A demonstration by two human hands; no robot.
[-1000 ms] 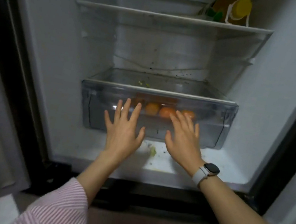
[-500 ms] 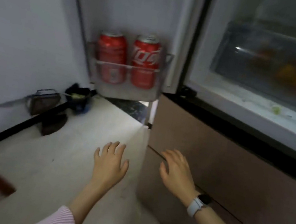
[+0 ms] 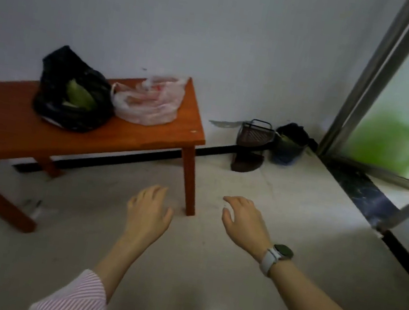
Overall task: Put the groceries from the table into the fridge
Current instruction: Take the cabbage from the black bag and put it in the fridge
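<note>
A low orange wooden table (image 3: 148,130) stands at the left against the wall. On it sits a black plastic bag (image 3: 54,99) with green vegetables (image 3: 78,96) showing in its mouth. Beside it on the right lies a clear plastic bag (image 3: 149,104) with pinkish contents. My left hand (image 3: 148,215) and my right hand (image 3: 245,223), which wears a watch, hover over the floor in front of the table with relaxed fingers, holding nothing. The fridge is out of view.
A dark wire basket (image 3: 254,134), a dark dustpan-like object (image 3: 246,161) and a dark bin or bag (image 3: 289,144) sit on the floor by the wall corner. A glass sliding door (image 3: 393,104) with a metal frame is at the right. Pale glossy tiles cover the floor.
The view has swung left from the fridge drawer, past the door cans, to the table. Both hands came off the drawer front and now hang free over the floor.
</note>
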